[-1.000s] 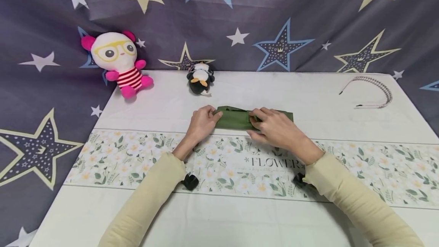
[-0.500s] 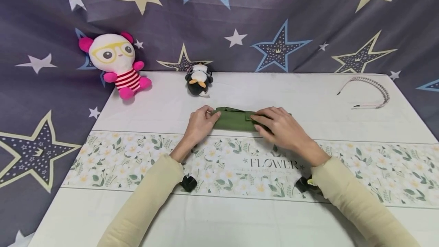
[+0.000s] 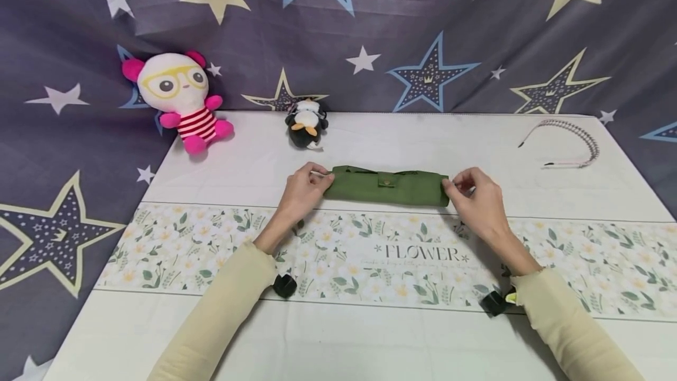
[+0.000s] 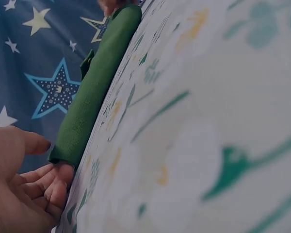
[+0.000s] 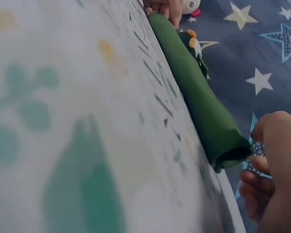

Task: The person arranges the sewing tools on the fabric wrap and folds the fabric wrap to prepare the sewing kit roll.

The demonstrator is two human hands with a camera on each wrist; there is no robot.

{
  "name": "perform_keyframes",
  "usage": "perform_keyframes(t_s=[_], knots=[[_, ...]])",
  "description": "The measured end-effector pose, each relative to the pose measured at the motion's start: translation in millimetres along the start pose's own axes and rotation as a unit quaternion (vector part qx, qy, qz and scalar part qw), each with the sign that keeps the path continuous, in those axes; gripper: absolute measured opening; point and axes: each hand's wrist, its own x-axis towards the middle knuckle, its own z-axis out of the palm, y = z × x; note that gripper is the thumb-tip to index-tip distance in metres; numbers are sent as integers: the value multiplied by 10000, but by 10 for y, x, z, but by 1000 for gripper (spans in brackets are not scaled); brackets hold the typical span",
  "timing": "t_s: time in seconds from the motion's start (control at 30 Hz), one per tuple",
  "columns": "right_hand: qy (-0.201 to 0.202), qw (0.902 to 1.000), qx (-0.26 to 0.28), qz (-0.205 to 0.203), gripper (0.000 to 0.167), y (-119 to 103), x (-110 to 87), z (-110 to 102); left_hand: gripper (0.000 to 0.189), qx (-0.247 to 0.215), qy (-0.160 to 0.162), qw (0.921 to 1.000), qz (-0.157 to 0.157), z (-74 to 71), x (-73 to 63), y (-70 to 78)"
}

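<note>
A green fabric roll (image 3: 388,189) lies lengthwise on the table, with a small tab and a metal snap (image 3: 386,181) at its middle. My left hand (image 3: 305,193) pinches its left end, thumb on the near side; in the left wrist view the fingertips (image 4: 63,174) curl under that end. At the other end, my right hand (image 3: 480,200) holds the corner between thumb and curled fingers. The right wrist view shows the hollow, layered end of the roll (image 5: 233,153) right at the right thumb. Loose folds run along its far upper edge.
A pink-and-white plush panda (image 3: 185,104) sits at the back left, with a small plush penguin (image 3: 305,125) near it. A beaded headband (image 3: 587,140) lies at the back right. The white table cover (image 3: 370,340) has a floral band; a star-patterned curtain (image 3: 338,40) hangs behind.
My right hand has left the tab at the middle and slid right to the roll's right end, uncovering the snap. My left hand stays at the left end.
</note>
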Motion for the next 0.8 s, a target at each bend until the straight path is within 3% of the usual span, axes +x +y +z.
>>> perform_keyframes(t_s=[0.17,0.4,0.6,0.8], knots=[[-279,9967,535,537,30,16,-24,-7,27,-31,6,10000,-11,-39,-32,1],[-673,9853,1196,1015,35,-32,-19,5,20,-510,-62,9986,81,-43,-36,-33],[-700,9837,1381,913,33,-44,-14,13,21,-512,-51,9983,281,-27,-43,-51],[-763,9898,1099,496,30,19,-19,24,23,-161,-261,9982,521,-35,-35,-54]])
